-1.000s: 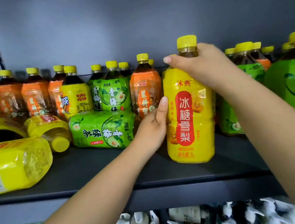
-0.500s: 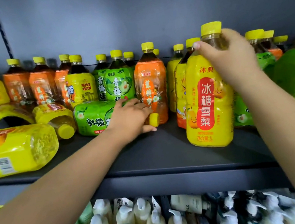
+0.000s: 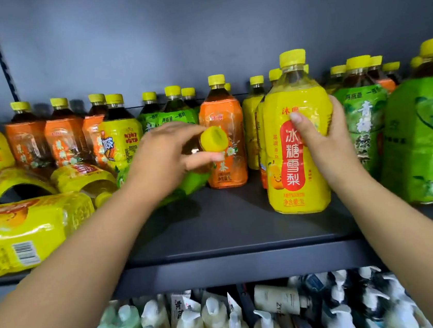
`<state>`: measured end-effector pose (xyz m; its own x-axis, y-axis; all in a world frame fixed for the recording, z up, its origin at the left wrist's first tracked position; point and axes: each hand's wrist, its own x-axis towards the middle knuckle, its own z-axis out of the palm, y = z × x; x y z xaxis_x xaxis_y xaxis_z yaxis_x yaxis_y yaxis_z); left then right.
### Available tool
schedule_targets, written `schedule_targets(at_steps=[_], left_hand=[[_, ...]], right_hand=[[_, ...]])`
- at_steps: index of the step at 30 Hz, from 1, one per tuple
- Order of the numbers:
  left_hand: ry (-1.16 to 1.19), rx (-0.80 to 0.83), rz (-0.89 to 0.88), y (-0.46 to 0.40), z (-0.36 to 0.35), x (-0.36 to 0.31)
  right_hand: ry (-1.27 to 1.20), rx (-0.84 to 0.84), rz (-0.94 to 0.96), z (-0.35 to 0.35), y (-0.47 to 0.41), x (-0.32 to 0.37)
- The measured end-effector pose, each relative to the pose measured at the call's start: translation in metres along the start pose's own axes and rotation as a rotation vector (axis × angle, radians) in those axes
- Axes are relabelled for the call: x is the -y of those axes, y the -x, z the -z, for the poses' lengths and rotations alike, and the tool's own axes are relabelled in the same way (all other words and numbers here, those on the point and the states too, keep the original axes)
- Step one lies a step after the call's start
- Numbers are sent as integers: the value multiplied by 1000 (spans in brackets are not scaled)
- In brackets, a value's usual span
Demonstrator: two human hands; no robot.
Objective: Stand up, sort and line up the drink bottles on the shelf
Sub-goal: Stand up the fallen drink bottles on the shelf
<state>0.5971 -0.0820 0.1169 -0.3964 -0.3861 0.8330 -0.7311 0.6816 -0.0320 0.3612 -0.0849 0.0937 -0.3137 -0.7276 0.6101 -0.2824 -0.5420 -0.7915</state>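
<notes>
A tall yellow bottle (image 3: 294, 155) with a red label stands upright on the dark shelf (image 3: 217, 225). My right hand (image 3: 320, 135) grips its right side, thumb across the front. My left hand (image 3: 163, 156) holds the neck of a green bottle (image 3: 190, 183), tilted with its yellow cap (image 3: 213, 139) pointing toward me; the hand hides most of its body. Several yellow bottles lie on their sides at the left, the largest (image 3: 26, 234) near the front edge.
Upright orange (image 3: 223, 141), green and yellow bottles line the back of the shelf. Big green bottles (image 3: 423, 140) stand at the right. Bare shelf lies between my hands. A lower shelf holds white pump bottles (image 3: 214, 323).
My left hand has lifted the lying green bottle's cap end off the shelf and toward me. My right hand slid from the yellow bottle's neck down to its side.
</notes>
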Motion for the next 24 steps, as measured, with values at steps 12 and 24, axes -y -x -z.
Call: schedule_targets(at_steps=[12,24], left_hand=[[714,-330,567,-9,56,41],[676,-113,696,52,22,19]], right_hand=[[-26,75,3,-81,4,4],[-44,182,-27,-137,4,6]])
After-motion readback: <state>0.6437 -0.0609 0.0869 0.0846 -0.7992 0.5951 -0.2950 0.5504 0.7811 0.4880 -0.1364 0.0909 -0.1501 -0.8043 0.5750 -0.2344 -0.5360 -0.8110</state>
